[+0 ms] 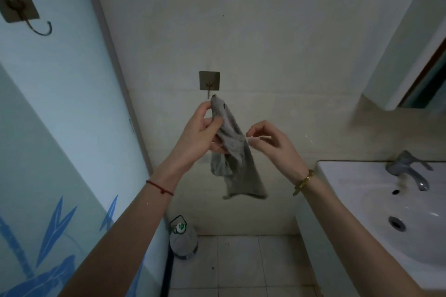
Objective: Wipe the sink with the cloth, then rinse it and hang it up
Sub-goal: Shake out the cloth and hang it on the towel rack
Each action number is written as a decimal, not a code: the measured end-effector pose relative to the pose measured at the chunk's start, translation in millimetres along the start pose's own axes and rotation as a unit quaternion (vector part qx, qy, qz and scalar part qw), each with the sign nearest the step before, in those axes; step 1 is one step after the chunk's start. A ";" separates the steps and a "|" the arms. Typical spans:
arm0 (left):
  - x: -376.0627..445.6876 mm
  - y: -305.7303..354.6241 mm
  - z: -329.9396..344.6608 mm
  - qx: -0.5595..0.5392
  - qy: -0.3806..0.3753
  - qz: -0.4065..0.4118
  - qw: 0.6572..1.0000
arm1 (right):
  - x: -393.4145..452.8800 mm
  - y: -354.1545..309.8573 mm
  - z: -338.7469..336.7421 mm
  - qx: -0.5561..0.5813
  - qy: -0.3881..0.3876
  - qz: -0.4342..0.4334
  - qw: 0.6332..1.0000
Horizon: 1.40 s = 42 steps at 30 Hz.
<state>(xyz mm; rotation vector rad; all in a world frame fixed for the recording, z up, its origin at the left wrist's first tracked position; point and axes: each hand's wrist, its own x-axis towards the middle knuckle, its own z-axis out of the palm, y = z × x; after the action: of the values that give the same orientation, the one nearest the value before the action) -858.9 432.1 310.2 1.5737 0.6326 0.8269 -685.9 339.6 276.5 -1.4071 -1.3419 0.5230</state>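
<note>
While pinched high in the left hand [202,132], cloth [235,152] hanging limp just below the wall hook [209,84], top corner nearly touching the hook's tip. Left fingers clamped on the upper folds; right hand [270,142] at three o'clock of the cloth, fingers loosely curled and apart, just beside the fabric, gripping nothing. Sink [376,202] well apart at four o'clock, tap [407,169] on its rim. Likely soft and floppy, probably damp and a little heavier for it, inclined to slump and slide off a thin hook. Best taken near the top corner, or by a hanging loop if one exists (cannot tell from here), with the bunched part steadied from the side. Hanging step in hand, seemingly not yet done.
</note>
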 end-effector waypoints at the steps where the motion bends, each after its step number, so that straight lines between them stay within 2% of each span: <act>1: 1.7 -0.8 3.8 -0.010 0.000 -0.002 1.000 | -2.8 -1.8 4.3 -0.009 -0.010 -0.008 1.000; 6: 9.2 -4.6 16.8 0.013 0.019 0.012 1.000 | -6.7 -9.4 12.6 -0.007 -0.009 0.010 1.000; 10: 12.9 -4.3 14.3 -0.007 0.005 -0.021 1.000 | 1.6 -7.5 8.6 -0.099 0.039 -0.044 0.993; 12: 13.2 -5.9 13.0 0.016 0.021 -0.026 0.999 | 5.6 -7.0 8.5 -0.141 0.058 -0.063 0.986; 15: 8.5 -9.9 11.3 0.084 0.054 0.018 0.995 | 8.6 -13.1 9.1 -0.149 0.051 -0.054 0.986; 17: 5.8 -13.9 9.0 0.107 0.061 0.053 0.991 | 8.2 -19.6 8.3 -0.115 0.009 -0.027 0.993; 20: 6.4 -20.8 6.0 0.181 0.089 0.111 0.973 | 8.2 -24.2 2.8 -0.132 -0.034 -0.041 0.990; 24: 11.9 -34.8 4.6 0.280 0.165 0.174 0.930 | 13.3 -26.3 -6.7 -0.154 -0.008 -0.087 0.984; 27: 17.8 -46.4 4.0 0.304 0.198 0.180 0.915 | 15.0 -29.9 -13.6 -0.132 0.020 -0.110 0.985; 33: 32.6 -59.0 -4.5 0.363 0.140 0.232 0.892 | 18.2 -39.1 -23.1 -0.144 0.023 -0.134 0.980; 37: 36.9 -45.9 -14.5 0.319 0.088 0.235 0.914 | 22.1 -41.9 -31.8 -0.172 -0.001 -0.134 0.976; 40: 41.8 -27.3 -30.3 0.297 0.087 0.241 0.920 | 30.4 -44.9 -50.3 -0.195 0.035 -0.147 0.969; 42: 50.3 -12.0 -46.0 0.312 0.107 0.248 0.911 | 38.0 -50.5 -65.7 -0.206 0.070 -0.152 0.964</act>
<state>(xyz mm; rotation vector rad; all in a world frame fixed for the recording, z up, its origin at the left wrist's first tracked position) -864.7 501.1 309.2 2.3044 0.7066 1.2711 -640.9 338.1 355.7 -1.4950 -1.5729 -0.0669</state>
